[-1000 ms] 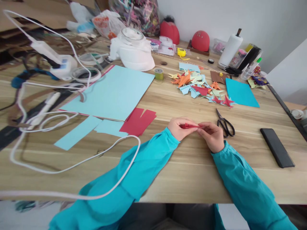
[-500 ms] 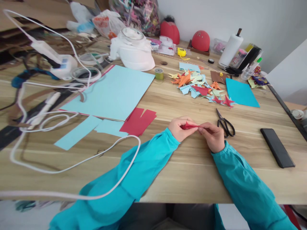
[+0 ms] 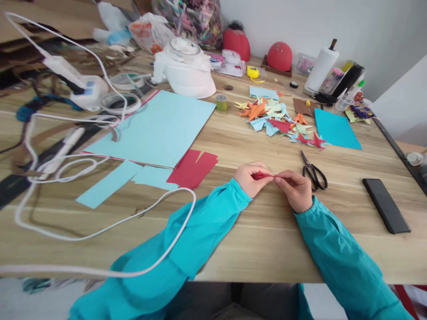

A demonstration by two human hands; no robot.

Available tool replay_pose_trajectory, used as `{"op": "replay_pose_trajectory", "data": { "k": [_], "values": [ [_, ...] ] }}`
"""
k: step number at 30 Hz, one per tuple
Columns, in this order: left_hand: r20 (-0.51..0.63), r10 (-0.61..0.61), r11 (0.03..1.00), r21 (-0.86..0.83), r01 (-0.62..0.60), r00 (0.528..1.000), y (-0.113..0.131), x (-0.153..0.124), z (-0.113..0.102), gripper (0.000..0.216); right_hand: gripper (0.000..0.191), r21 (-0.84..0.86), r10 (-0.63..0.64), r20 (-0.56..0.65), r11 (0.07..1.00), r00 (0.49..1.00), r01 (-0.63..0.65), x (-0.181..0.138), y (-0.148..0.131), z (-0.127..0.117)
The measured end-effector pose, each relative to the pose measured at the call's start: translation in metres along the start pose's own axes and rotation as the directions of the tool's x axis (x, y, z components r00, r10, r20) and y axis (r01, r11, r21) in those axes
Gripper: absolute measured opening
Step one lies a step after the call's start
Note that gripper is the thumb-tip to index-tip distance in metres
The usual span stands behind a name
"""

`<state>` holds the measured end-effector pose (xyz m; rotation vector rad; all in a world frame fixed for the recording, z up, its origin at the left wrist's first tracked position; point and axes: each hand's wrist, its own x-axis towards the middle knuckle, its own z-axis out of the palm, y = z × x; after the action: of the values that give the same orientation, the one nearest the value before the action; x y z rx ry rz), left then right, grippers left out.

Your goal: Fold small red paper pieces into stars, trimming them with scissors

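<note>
Both my hands rest on the wooden table point(image 3: 267, 240) and pinch a small folded red paper piece point(image 3: 262, 175) between them. My left hand point(image 3: 249, 178) is closed round its left end. My right hand point(image 3: 296, 189) is closed on its right tip with thumb and fingers. Teal sleeves cover both arms. Black scissors point(image 3: 313, 171) lie just right of my right hand. A cut red paper sheet point(image 3: 192, 169) lies to the left of my left hand.
A heap of folded coloured paper shapes point(image 3: 278, 119) and a teal sheet point(image 3: 335, 129) lie farther back. A large light-blue sheet point(image 3: 156, 129), blue strips point(image 3: 106, 184) and a white cable point(image 3: 100, 231) fill the left. A black phone point(image 3: 386, 205) lies at the right.
My fingers have shifted slightly on the red piece, and its right tip is drawn thinner. Nothing else has moved.
</note>
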<state>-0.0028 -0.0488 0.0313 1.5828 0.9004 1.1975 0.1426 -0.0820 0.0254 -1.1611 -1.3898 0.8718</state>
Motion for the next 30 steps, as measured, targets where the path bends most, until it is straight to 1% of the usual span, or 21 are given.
{"op": "replay_pose_trajectory", "data": {
  "k": [5,9,12,17,20,26,28,30],
  "values": [
    [0.018,-0.062,0.997,-0.047,0.063,0.998,-0.006,0.000,0.002,0.011,0.010,-0.032,0.016,0.022,0.999,1.000,-0.015,0.000,0.001,-0.001],
    [0.052,-0.097,0.994,-0.042,0.099,0.994,-0.007,-0.002,0.002,0.020,0.014,-0.085,0.021,0.031,0.996,0.999,-0.018,0.000,0.002,-0.003],
    [0.050,-0.116,0.993,-0.029,0.117,0.992,-0.007,-0.003,0.002,0.022,0.014,-0.100,0.028,0.034,0.995,0.999,-0.024,0.000,0.002,-0.003],
    [0.028,-0.157,0.988,-0.007,0.157,0.987,-0.010,-0.001,0.002,0.022,0.014,-0.013,0.065,0.038,0.998,0.997,-0.065,0.000,0.002,-0.003],
    [0.043,-0.211,0.976,-0.039,0.212,0.977,-0.012,-0.001,0.003,0.022,0.016,-0.001,0.077,0.032,0.997,0.996,-0.077,0.000,0.004,-0.002],
    [0.098,-0.291,0.949,-0.095,0.300,0.952,-0.008,0.000,0.003,0.022,0.015,-0.002,0.054,0.059,0.999,0.997,-0.054,0.000,0.005,-0.004],
    [0.082,-0.304,0.946,-0.089,0.311,0.949,-0.007,0.000,0.003,0.023,0.015,-0.002,0.055,0.060,0.998,0.997,-0.055,0.000,0.004,-0.003],
    [0.041,-0.304,0.949,-0.078,0.307,0.952,-0.006,0.000,0.003,0.024,0.015,-0.001,0.057,0.055,0.998,0.997,-0.057,0.000,0.003,-0.002]
  ]
}}
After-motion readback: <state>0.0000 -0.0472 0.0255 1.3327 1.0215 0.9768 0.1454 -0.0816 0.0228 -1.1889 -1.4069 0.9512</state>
